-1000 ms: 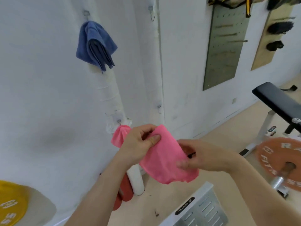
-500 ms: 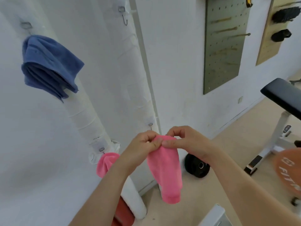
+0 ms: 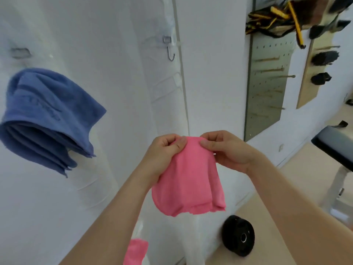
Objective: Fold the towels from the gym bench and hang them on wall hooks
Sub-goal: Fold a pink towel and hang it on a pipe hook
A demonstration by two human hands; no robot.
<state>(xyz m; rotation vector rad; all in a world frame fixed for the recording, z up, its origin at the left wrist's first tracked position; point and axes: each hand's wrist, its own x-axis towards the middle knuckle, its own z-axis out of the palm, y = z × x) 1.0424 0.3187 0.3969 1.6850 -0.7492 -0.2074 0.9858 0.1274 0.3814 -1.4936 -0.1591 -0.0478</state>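
Close to the camera, two bare forearms reach forward and both hands hold one folded pink towel [image 3: 188, 180] up at chest height in front of a white wall. The left hand [image 3: 164, 152] pinches the towel's top edge between curled fingers and thumb, and the right hand [image 3: 227, 152] pinches the same edge just beside it, with a short span of cloth between them. The towel hangs straight down from this grip, its layered lower edges loose and touching nothing. Below the left forearm, at the bottom of the view, part of a second pink cloth [image 3: 135, 251] shows against the wall. A black round weight [image 3: 238, 238] lies on the beige floor near the wall's foot. To the left, a folded blue towel [image 3: 47, 119] hangs on the wall, under a blurred fitting. Higher up, above the hands, a bare metal wall hook [image 3: 170, 49] sticks out. Farther right, a grey pegboard [image 3: 267, 83] and a wooden board [image 3: 313, 77] carrying dark items are fixed to the wall, and a black padded seat [image 3: 336, 144] stands at the right edge.
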